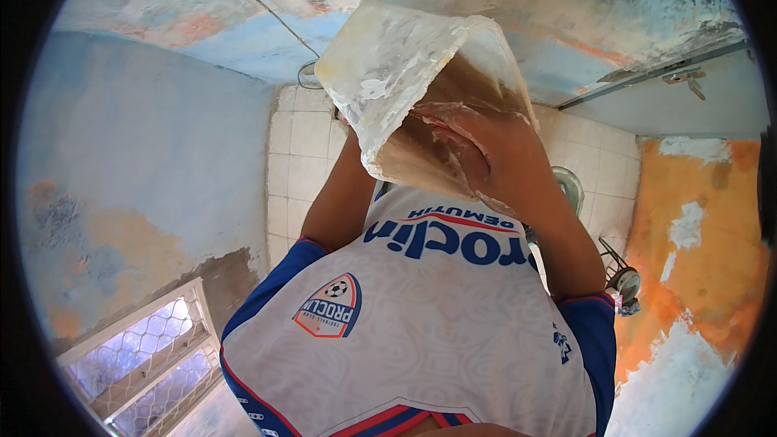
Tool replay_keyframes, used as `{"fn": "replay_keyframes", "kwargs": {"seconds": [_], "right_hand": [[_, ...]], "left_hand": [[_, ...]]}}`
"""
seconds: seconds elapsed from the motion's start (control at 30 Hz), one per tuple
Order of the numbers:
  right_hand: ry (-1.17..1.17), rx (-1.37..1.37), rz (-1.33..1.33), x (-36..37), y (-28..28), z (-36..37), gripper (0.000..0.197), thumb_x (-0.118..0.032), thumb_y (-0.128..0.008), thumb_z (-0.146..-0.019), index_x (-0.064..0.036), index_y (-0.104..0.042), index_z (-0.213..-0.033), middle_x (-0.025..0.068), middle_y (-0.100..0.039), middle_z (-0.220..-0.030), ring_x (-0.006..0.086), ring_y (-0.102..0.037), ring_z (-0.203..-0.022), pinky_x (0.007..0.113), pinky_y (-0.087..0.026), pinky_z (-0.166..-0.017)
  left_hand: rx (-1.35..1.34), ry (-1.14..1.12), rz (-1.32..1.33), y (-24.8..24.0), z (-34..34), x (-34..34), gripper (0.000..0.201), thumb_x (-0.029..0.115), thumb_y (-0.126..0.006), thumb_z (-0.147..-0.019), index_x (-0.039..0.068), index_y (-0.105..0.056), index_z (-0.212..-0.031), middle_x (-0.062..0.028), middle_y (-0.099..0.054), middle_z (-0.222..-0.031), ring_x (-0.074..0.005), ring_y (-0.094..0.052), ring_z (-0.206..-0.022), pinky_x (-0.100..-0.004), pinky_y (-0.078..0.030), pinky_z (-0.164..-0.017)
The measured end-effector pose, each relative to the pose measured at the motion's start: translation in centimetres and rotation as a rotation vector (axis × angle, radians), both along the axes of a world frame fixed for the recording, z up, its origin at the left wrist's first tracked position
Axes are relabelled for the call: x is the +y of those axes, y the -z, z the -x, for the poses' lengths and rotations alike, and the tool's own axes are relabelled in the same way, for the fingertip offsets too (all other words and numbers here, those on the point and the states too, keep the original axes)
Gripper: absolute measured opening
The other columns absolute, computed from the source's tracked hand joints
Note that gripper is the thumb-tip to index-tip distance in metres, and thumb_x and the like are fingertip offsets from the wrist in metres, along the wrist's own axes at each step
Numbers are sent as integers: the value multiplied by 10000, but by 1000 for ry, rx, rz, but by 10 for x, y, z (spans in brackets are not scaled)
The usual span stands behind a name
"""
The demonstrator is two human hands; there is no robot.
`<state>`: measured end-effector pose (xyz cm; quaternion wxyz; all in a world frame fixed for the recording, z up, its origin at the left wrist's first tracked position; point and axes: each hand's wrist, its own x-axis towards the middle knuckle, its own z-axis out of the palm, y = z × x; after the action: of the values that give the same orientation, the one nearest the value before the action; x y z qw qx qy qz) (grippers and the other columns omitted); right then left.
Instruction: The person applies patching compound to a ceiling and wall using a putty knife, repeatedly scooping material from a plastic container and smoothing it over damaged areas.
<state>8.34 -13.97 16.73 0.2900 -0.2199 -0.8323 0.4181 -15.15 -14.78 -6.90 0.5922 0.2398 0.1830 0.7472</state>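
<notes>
At the left side of a whitish plastic tub [392, 57], the person's left hand [346, 123] is mostly hidden, so one cannot tell how its fingers grip. The step in hand looks like reaching into the tub, and the next move seems to call for a steady tub while the other hand works inside. The tub is up past the far end of the white shirt [437, 283], above the tile floor [279, 133]. It is tipped, with its mouth open toward the near right. It looks cloudy, with a rough rim, white smears outside and brown shade inside. On the right, the right hand [495, 146] is in the mouth, with pale stuff on the skin. Its fingers look bent; whether they hold anything, one cannot tell.
</notes>
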Motion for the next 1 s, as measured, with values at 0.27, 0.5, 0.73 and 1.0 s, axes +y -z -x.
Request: {"fn": "replay_keyframes", "kwargs": {"seconds": [0.27,0.5,0.73,1.0], "right_hand": [[108,88,0,-9,-1,-9,302,-32,-630,-870,-114,-658,-1159,137,-712,-999,321,-685,-888,400,-532,-759],[61,49,-40,-10,14,-2,265,-59,-636,-876,-122,-665,-1132,140,-712,-949,315,-688,-841,389,-537,-738],[13,3,181,-3,9,-10,214,-76,-630,-898,-74,-659,-1109,127,-722,-964,308,-698,-882,370,-547,-759],[-6,14,440,21,1,-32,216,-47,-593,-937,31,-626,-1136,132,-714,-970,198,-677,-869,294,-516,-826]], "left_hand": [[24,-22,-1,-3,1,-11,750,631,-472,-929,94,-401,-1448,-108,-514,-1405,-295,-529,-1256,-470,-460,-1046],[48,-28,7,-6,8,-15,751,627,-476,-929,88,-401,-1447,-111,-513,-1406,-294,-530,-1255,-467,-462,-1043],[69,-12,14,-7,16,-8,752,622,-480,-928,83,-401,-1446,-114,-512,-1406,-293,-531,-1255,-464,-464,-1041],[82,26,29,-6,24,10,753,617,-484,-928,77,-400,-1445,-118,-510,-1407,-291,-532,-1254,-461,-466,-1038]]}}
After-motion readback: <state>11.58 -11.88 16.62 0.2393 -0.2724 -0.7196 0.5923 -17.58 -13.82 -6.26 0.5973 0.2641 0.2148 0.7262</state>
